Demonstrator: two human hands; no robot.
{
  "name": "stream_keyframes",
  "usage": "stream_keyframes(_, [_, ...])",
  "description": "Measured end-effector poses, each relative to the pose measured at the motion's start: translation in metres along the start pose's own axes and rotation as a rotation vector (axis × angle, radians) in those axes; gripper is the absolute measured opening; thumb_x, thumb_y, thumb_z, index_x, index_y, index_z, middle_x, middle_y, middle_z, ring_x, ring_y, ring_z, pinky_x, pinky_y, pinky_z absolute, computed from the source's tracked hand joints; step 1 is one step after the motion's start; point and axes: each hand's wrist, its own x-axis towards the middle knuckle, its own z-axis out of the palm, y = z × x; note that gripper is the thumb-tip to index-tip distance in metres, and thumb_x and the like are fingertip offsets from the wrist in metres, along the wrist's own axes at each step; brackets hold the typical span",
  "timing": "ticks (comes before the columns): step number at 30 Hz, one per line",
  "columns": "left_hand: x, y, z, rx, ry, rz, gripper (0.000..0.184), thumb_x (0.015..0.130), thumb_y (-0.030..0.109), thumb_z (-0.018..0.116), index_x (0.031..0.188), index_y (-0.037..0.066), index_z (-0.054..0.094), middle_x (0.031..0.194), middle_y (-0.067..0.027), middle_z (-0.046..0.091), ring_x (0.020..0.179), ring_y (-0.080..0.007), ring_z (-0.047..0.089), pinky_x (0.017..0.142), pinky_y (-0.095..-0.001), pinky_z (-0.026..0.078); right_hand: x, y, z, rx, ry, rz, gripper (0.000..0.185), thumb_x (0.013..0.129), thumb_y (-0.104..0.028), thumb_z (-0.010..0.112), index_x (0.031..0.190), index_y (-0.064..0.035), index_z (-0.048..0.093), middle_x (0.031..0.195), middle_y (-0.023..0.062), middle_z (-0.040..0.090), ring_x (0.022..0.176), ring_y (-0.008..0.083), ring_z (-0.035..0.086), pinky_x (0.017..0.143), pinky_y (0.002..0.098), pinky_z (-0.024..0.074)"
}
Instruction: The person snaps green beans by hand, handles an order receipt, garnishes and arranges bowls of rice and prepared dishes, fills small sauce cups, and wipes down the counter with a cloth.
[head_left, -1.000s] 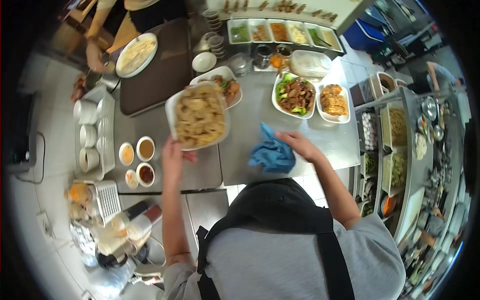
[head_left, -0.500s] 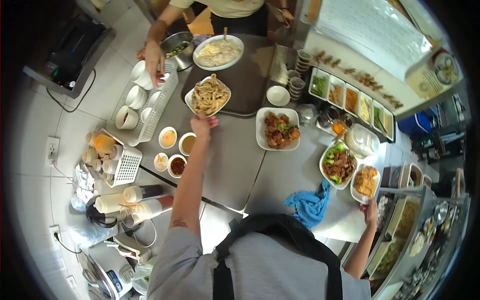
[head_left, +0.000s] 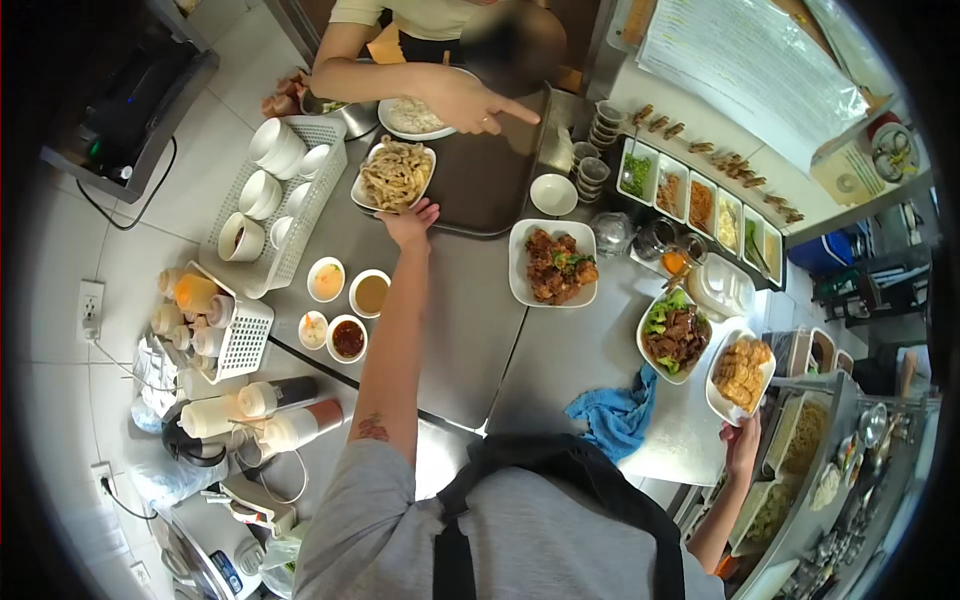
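My left hand [head_left: 408, 222] grips the near rim of a white bowl of fried strips [head_left: 396, 174], at the lower left corner of the brown tray [head_left: 490, 185]. My right hand [head_left: 740, 447] holds the near end of a white oval dish [head_left: 722, 402] of golden fried pieces [head_left: 741, 372], at the right side of the steel counter. Beside that dish sits a plate of dark sliced meat with green leaves [head_left: 676, 336]. A square white bowl of browned fried chunks [head_left: 560, 264] stands between my hands. Four small sauce bowls lie left of my forearm.
Across the counter, a co-worker's hand [head_left: 480, 108] points rightward over an oval dish of white food [head_left: 412, 118]. A basket of white cups [head_left: 300, 215] is at left; topping trays [head_left: 700, 203] line the right. A blue cloth [head_left: 615, 415] lies near the front edge.
My left hand has moved the bowl of strips slightly away and left. The dish in my right hand has shifted slightly right and nearer. The co-worker's arm swung from the basket across the tray.
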Motion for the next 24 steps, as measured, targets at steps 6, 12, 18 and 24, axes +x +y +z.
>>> stream_keyframes(6, [-0.086,0.005,-0.023,0.203,-0.191,0.003,0.051,0.1,0.03,0.04,0.14,0.005,0.022,0.104,-0.0142,0.059,0.074,-0.0218,0.063,0.061,-0.0336,0.057,-0.01,-0.057,0.075,-0.141,-0.16,-0.08,0.036,0.095,-0.027,0.042,0.121,-0.0027,0.046,0.074,0.0076,0.057,0.052,0.0114,0.051,0.046,0.0233,0.041])
stream_keyframes(12, [-0.198,-0.033,-0.055,0.347,-0.518,-0.032,0.044,0.095,0.017,0.049,0.138,0.01,0.038,0.091,-0.0023,0.054,0.072,-0.0101,0.054,0.063,-0.0236,0.049,0.01,-0.065,0.237,-0.057,-0.44,0.059,0.033,0.091,-0.022,0.042,0.117,-0.0026,0.047,0.079,0.0076,0.056,0.053,0.0124,0.049,0.049,0.0256,0.0424])
stream_keyframes(18, [-0.27,-0.019,-0.068,0.597,-0.544,0.199,0.027,0.094,0.015,0.052,0.118,0.005,0.056,0.082,-0.002,0.057,0.07,-0.0099,0.053,0.063,-0.0258,0.045,0.081,-0.035,0.395,0.015,-0.576,0.192,0.027,0.091,-0.017,0.043,0.114,-0.0051,0.043,0.087,0.0094,0.059,0.065,0.0155,0.059,0.054,0.0294,0.0487])
stream_keyframes(24, [-0.288,-0.005,-0.085,0.648,-0.692,0.099,0.024,0.092,0.011,0.055,0.115,0.005,0.059,0.086,-0.0052,0.059,0.074,-0.0114,0.055,0.068,-0.0267,0.046,0.156,-0.025,0.502,-0.01,-0.68,0.223,0.029,0.093,-0.021,0.041,0.118,-0.0054,0.042,0.088,0.01,0.06,0.064,0.0171,0.061,0.054,0.0314,0.0515])
